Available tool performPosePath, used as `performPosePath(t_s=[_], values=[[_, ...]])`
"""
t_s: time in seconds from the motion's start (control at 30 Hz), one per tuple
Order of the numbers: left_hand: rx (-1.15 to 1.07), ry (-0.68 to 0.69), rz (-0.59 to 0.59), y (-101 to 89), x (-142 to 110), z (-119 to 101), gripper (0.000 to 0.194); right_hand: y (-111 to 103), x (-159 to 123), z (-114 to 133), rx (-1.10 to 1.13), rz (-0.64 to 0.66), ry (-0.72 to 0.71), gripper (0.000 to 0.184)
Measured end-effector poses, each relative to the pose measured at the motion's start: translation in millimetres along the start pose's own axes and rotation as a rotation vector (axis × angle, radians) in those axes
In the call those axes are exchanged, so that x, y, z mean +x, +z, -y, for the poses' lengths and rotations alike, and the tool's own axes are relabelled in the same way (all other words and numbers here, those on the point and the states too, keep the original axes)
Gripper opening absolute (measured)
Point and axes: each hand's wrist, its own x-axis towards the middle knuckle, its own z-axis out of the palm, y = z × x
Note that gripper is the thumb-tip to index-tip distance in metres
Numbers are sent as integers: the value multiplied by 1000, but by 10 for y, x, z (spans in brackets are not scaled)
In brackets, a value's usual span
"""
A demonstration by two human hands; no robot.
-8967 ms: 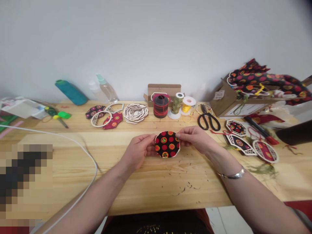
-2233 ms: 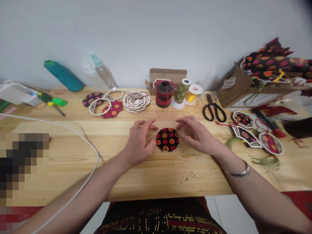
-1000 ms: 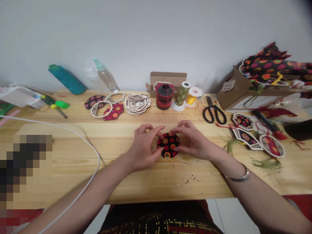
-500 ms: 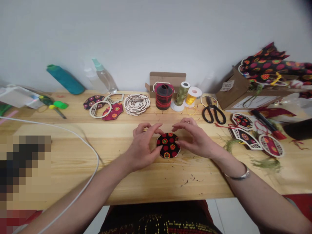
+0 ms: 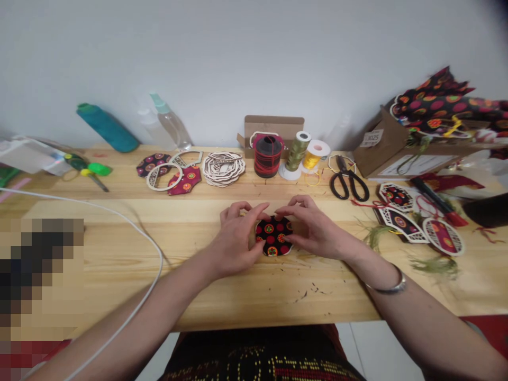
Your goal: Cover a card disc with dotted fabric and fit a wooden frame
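Observation:
A round, scallop-edged fabric piece [image 5: 273, 241], black with red dots and colourful flower circles, lies flat on the table in front of me. My left hand [image 5: 240, 238] curves round its left side, thumb on the lower left edge and fingertips at the top edge. From the right, my right hand [image 5: 311, 227] grips it, with the thumb on the fabric and the fingertips at the upper right rim. A pale border shows along its lower edge.
Behind stand thread spools: red [image 5: 268, 156], olive [image 5: 297, 153] and yellow [image 5: 314, 154]. A stack of wooden cutouts [image 5: 223, 169] lies left of them; black scissors [image 5: 348, 182] lie right. A white cable [image 5: 154, 238] crosses the left side. A cardboard box [image 5: 377, 153] holds fabric.
The right hand's fingers have moved in to the piece's upper right edge, and its thumb reaches further onto the fabric. The left hand has barely shifted. The piece stays in place.

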Motion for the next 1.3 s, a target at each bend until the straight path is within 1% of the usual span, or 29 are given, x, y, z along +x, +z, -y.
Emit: performPosePath(t_s=[0.13, 0.2, 0.3, 0.53, 0.63, 0.73, 0.9, 1.13, 1.3], values=[[-27, 7, -65, -8, 3, 0, 67, -52, -13, -12, 18, -62, -3, 52], [-23, 14, -78, -12, 0, 4, 67, -75, -19, -22, 5, -58, 2, 51], [-7, 19, -66, -11, -4, 10, 65, -84, -21, -36, -7, -37, 9, 49], [14, -16, -10, -5, 0, 12, 65, -65, -9, -50, -12, 0, 21, 48], [-4, -24, -47, -18, -4, 11, 66, -75, -16, -45, 3, -15, 10, 48], [-14, 0, -71, -24, -11, 6, 66, -77, -21, -15, 18, -24, -3, 49], [40, 36, -13, 7, -13, -12, 69, -33, -19, 49, 1, 60, -2, 53], [74, 24, 45, 18, -11, -32, 72, -16, -8, 55, -16, 92, -12, 55], [11, 9, -32, -11, -9, -35, 71, -26, -12, 13, 15, 4, -5, 56]])
